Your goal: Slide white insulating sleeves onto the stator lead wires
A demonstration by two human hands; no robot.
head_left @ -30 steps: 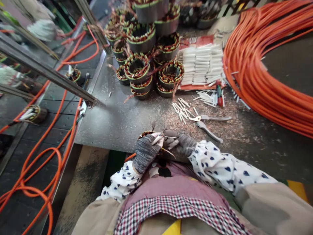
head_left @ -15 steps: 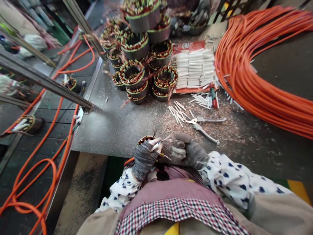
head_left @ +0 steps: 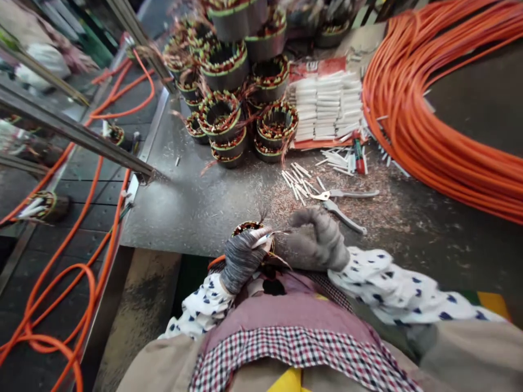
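My left hand (head_left: 242,256), in a grey striped glove, is closed beside a small wound stator (head_left: 247,225) at the table's front edge. Between its thumb and fingers it pinches a thin white insulating sleeve (head_left: 262,239) and wire. Bare wire ends (head_left: 281,232) stick out toward the right. Just beyond them my right hand (head_left: 321,239), in a grey glove, has its fingers curved and apart, and I see nothing in its grasp. Part of the stator is hidden behind my left hand.
Grey-handled cutters (head_left: 343,207) lie among wire scraps, beside loose white sleeves (head_left: 296,182) and a red-and-green marker (head_left: 358,155). Stacked stators (head_left: 229,76) stand behind, next to bundled sleeves (head_left: 327,106). A coil of orange tubing (head_left: 392,109) fills the right. A metal frame (head_left: 81,125) crosses the left.
My right hand has opened from a closed curl, its fingers lifting and spreading beside the wire ends. My left hand keeps its pinch. The view has shifted slightly.
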